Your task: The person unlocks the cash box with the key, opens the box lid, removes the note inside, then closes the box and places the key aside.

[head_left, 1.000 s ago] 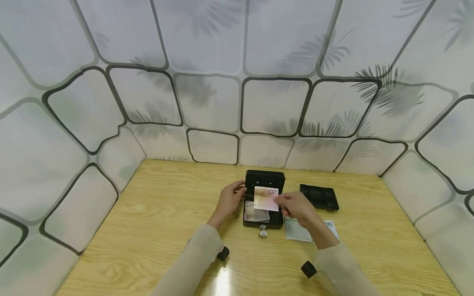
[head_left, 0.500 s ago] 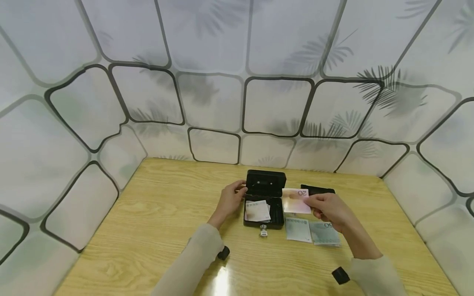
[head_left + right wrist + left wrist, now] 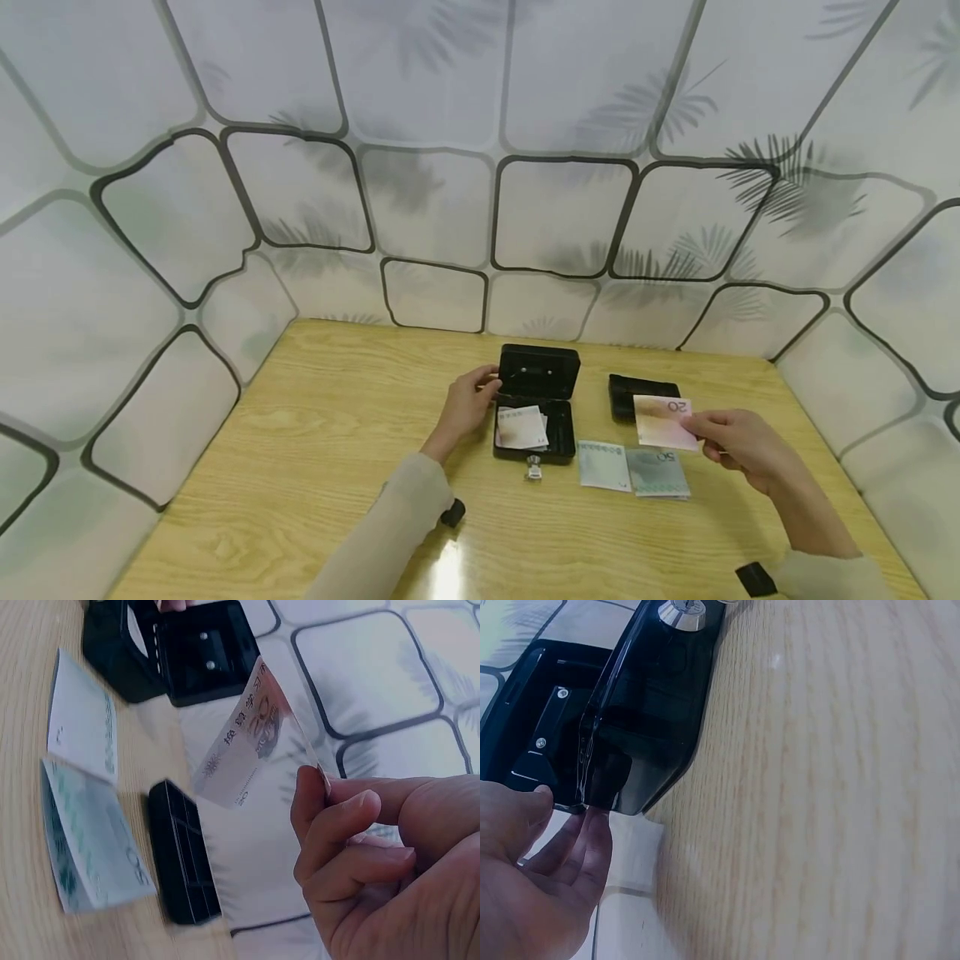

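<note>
My right hand pinches a pinkish 20 banknote by its edge, between thumb and fingers, raised above the table on the right. The right wrist view shows the same banknote tilted. A black cash box stands with its lid up, its lock at the front. Several banknotes lie in its left part. My left hand holds the box at its left side near the hinge. In the left wrist view the left thumb is at the lid's edge, with the fingers beside the hinge corner.
Two greenish lots of folded banknotes, one plain-faced banknote and one 50 banknote, lie side by side right of the box. Behind them is a black compartment tray. A patterned wall closes off the wooden table.
My right hand has carried the 20 banknote from over the cash box to the right, above the 50 banknote and the tray's front. My left hand has stayed at the box.
</note>
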A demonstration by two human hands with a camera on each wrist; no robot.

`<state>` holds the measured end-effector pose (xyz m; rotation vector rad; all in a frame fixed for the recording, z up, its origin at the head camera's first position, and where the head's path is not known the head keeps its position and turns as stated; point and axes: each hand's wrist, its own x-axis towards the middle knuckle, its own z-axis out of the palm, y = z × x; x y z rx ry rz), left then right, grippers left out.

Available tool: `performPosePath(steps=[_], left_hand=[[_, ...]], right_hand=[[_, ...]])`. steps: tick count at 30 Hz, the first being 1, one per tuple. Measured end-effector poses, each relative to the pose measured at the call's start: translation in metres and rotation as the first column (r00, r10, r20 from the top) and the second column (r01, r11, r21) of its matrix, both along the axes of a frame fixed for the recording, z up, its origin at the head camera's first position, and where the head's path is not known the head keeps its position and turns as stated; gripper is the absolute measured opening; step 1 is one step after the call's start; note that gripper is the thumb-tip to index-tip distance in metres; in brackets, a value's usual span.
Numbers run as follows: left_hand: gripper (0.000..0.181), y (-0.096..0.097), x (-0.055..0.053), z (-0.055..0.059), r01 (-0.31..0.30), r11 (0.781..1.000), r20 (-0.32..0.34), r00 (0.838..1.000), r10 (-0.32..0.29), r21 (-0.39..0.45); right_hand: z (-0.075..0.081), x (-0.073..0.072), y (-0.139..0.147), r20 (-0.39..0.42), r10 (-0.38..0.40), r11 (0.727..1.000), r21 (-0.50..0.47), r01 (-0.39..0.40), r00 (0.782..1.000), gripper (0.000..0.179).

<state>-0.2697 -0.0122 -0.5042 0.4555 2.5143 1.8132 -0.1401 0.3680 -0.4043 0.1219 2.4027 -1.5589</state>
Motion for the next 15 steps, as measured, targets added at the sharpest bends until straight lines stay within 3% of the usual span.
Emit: performPosePath(steps=[8,15], left_hand=[[0.029,0.001,-0.001,0.000,-0.011,1.000,0.019,1.000,0.011,-0.014],[0.029,0.001,-0.003,-0.001,-0.013,1.000,0.015,1.000,0.014,-0.012]], right_hand=[[-0.003,0.014,0.038,0.015,-0.069,0.995,0.066,0.068,0.997,0.028],[-0.005,0.028,0.068,0.046,-0.080,0.984,0.164,0.071,0.996,0.034]])
